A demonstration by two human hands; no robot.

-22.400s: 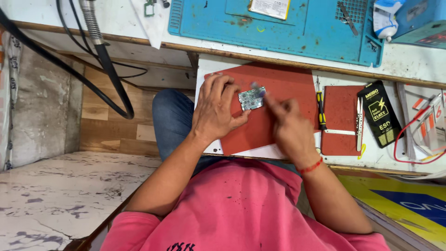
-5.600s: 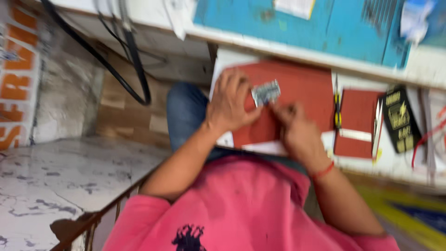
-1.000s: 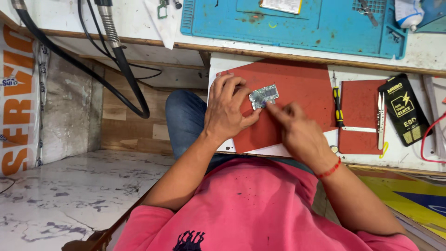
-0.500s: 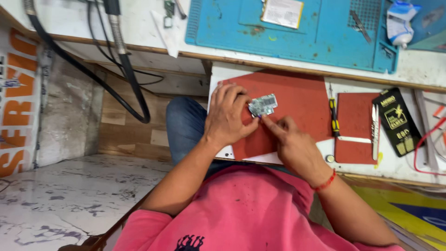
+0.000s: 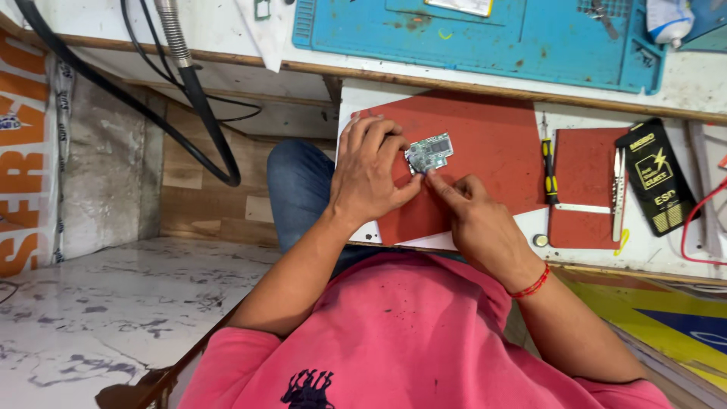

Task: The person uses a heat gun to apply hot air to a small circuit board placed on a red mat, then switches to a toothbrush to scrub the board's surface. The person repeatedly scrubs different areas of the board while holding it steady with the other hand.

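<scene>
A small grey-green circuit board [image 5: 429, 153] rests on a large red mat [image 5: 485, 144] on a white pull-out shelf. My left hand [image 5: 371, 176] grips the board's left end between thumb and fingers. My right hand [image 5: 473, 216] lies just below the board, its fingers pinched together with the tips at the board's lower edge. Whether a small tool is in those fingers cannot be made out.
A smaller red mat [image 5: 585, 185] lies right of the big one, with a black-and-yellow screwdriver [image 5: 548, 170], tweezers [image 5: 616, 193] and a black flat pack [image 5: 657, 184] about it. A blue work mat [image 5: 485, 34] sits on the bench above. Black hoses [image 5: 198, 98] hang at left.
The view has shifted slightly. Both hands stay on the board; my right fingertips have crept a little along its lower edge.
</scene>
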